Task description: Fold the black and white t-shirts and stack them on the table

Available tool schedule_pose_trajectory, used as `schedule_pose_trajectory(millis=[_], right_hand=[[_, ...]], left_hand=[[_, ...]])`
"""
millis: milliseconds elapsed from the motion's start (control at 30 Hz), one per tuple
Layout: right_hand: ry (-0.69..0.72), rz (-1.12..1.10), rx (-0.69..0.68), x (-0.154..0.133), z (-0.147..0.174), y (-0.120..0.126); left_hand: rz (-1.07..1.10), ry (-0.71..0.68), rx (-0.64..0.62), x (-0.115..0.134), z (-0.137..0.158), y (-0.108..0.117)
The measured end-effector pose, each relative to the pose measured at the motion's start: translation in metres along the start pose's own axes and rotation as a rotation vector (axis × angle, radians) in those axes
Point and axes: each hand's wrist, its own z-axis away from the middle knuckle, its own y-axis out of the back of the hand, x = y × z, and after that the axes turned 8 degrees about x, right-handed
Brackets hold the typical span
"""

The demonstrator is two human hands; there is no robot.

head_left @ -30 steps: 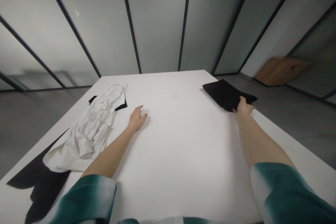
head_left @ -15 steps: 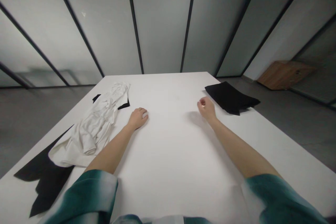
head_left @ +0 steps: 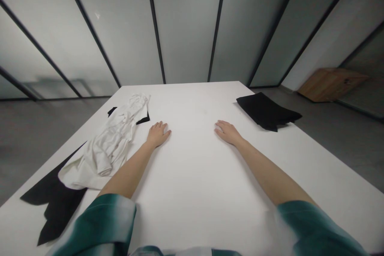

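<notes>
My left hand (head_left: 158, 134) lies palm down on the white table (head_left: 186, 176), fingers spread, holding nothing. It is beside a rumpled white cloth (head_left: 111, 140), apart from it. My right hand (head_left: 228, 132) also rests flat on the tabletop with fingers stretched out and nothing in it. To its right, a little farther away, lies a piece of black fabric (head_left: 265, 109) near the table's right edge. Another piece of black fabric (head_left: 63, 208) is partly covered by the white cloth at the near left. More black material shows under the cloth's far end.
Frosted glass panels (head_left: 186, 24) with dark frames stand behind the table. A wooden box-like piece (head_left: 327, 84) is on the floor at the far right. Grey floor (head_left: 39, 136) shows on both sides of the table.
My right hand has come down from a loosely closed pose and opened flat on the table, shifting left. The fingers of my left hand have spread slightly. The fabrics lie as before.
</notes>
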Motion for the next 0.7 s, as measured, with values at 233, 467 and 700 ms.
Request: schedule_pose_trajectory(millis=[233,467,700], right_hand=[[0.004,-0.001,0.018,0.0012,-0.0001,-0.0027],[0.01,0.01,0.006,0.0005,0.0004,-0.0016],[0.011,0.017,0.006,-0.0009,0.0006,-0.0002]], left_hand=[[0.021,0.003,0.013,-0.0002,0.0003,-0.0009],[0.04,0.015,0.019,0.0013,0.0011,0.0004],[0.062,0.003,0.004,0.0005,-0.0042,0.0083]])
